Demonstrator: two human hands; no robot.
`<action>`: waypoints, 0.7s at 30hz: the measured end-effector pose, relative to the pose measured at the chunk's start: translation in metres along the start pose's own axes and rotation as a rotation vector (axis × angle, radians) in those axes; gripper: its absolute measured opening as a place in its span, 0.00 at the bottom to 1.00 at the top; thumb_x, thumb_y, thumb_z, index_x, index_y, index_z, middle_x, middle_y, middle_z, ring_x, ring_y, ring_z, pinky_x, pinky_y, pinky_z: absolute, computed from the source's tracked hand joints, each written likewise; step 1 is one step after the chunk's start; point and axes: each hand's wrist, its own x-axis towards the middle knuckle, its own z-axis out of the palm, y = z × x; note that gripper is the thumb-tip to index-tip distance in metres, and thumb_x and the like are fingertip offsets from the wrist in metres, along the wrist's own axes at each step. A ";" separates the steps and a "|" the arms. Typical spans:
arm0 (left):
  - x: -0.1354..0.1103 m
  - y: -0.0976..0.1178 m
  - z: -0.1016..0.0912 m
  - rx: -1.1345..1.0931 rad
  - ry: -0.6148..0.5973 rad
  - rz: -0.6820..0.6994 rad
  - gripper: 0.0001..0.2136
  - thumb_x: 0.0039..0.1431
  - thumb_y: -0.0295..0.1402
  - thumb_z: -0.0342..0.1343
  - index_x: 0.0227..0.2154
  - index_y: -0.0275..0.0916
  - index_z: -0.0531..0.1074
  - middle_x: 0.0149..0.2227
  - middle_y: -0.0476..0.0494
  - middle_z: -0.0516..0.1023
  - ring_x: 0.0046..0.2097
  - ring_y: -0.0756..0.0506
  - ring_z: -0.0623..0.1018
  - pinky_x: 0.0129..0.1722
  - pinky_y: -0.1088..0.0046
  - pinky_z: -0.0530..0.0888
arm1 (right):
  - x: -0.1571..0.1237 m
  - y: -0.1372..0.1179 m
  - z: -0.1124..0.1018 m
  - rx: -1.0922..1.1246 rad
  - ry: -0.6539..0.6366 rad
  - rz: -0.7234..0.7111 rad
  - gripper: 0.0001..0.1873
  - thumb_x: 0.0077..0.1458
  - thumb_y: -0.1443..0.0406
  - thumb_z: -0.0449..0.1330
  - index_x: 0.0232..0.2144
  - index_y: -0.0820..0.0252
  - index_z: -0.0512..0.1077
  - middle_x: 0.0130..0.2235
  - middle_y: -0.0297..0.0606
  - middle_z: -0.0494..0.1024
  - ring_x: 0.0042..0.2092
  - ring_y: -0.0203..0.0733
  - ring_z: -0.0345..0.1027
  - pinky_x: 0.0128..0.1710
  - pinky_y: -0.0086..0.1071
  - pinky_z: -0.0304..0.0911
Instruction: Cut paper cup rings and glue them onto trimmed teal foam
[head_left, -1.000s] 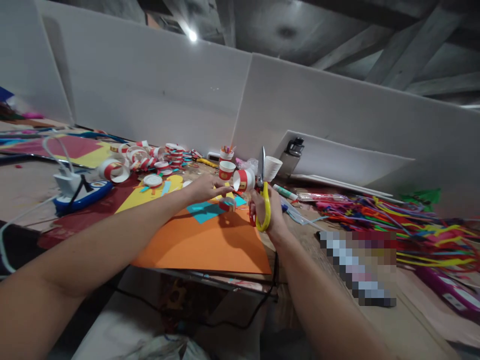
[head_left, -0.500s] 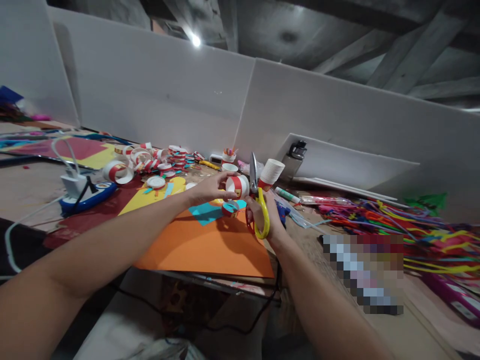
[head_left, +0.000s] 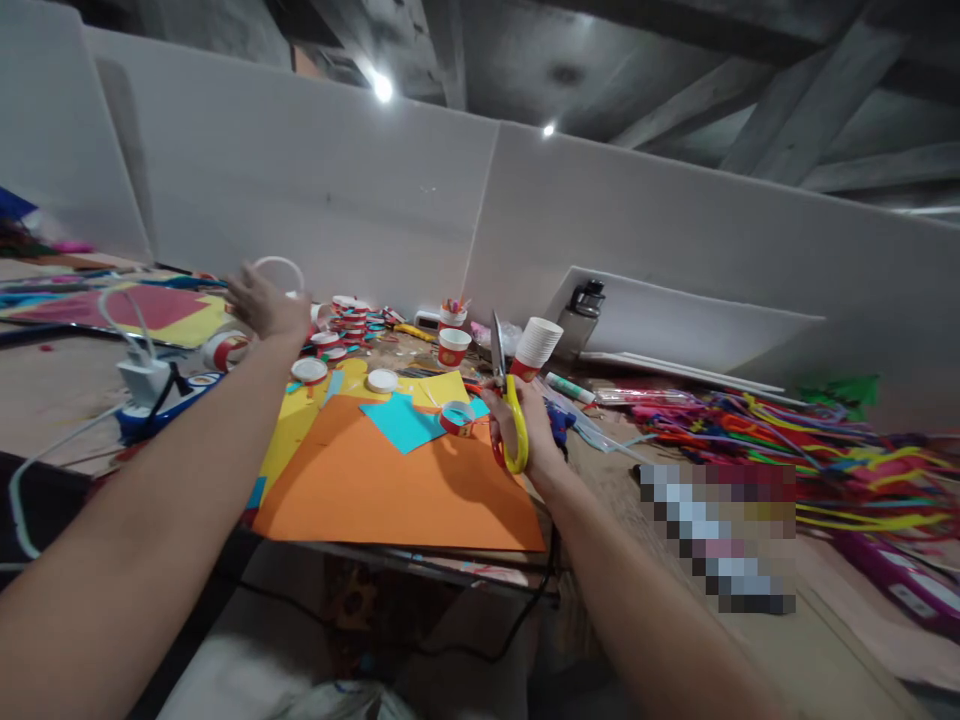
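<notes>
My left hand [head_left: 264, 303] is stretched out at the far left over a heap of cut paper cup pieces. It is blurred, but its fingers look spread. A white ring [head_left: 281, 262], like a cup rim, shows right behind it; whether they touch is unclear. My right hand [head_left: 521, 415] grips scissors [head_left: 515, 425] with yellow and red handles, blades pointing up. Beside these blades stands a stack of paper cups [head_left: 536, 345]. A red and white cup ring [head_left: 457, 420] lies on blue paper [head_left: 405, 425], on top of an orange sheet [head_left: 397, 490].
A single paper cup [head_left: 454, 347], a white lid [head_left: 382, 381] and a bottle [head_left: 580, 320] stand farther back. Pipe cleaners [head_left: 862, 450] sprawl on the right. At left sits a blue power strip [head_left: 154, 412] with a charger and cable. White panels [head_left: 337, 180] wall off the back.
My left hand has swung from the middle to the far left, and the paper cup it held in front of the scissors is gone from there. The scissors stay in my right hand.
</notes>
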 end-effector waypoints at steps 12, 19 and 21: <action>-0.046 0.009 0.038 -0.092 -0.398 0.416 0.09 0.51 0.29 0.56 0.37 0.35 0.75 0.39 0.40 0.78 0.45 0.42 0.75 0.50 0.63 0.69 | -0.001 0.003 -0.002 0.002 0.020 -0.012 0.15 0.49 0.54 0.60 0.34 0.57 0.67 0.15 0.23 0.63 0.13 0.31 0.55 0.11 0.23 0.52; -0.109 0.038 0.034 -0.273 -0.918 0.627 0.10 0.55 0.37 0.57 0.31 0.37 0.78 0.33 0.42 0.80 0.34 0.46 0.76 0.36 0.71 0.70 | 0.000 -0.006 -0.001 0.157 0.143 0.017 0.10 0.48 0.59 0.60 0.33 0.55 0.65 0.15 0.21 0.61 0.14 0.31 0.55 0.10 0.22 0.52; -0.122 0.045 0.028 -0.332 -1.167 0.701 0.12 0.55 0.41 0.57 0.35 0.38 0.79 0.37 0.42 0.80 0.38 0.46 0.77 0.37 0.72 0.70 | 0.000 -0.008 -0.001 0.174 0.143 0.036 0.10 0.48 0.60 0.59 0.33 0.55 0.65 0.15 0.21 0.60 0.13 0.31 0.54 0.10 0.22 0.51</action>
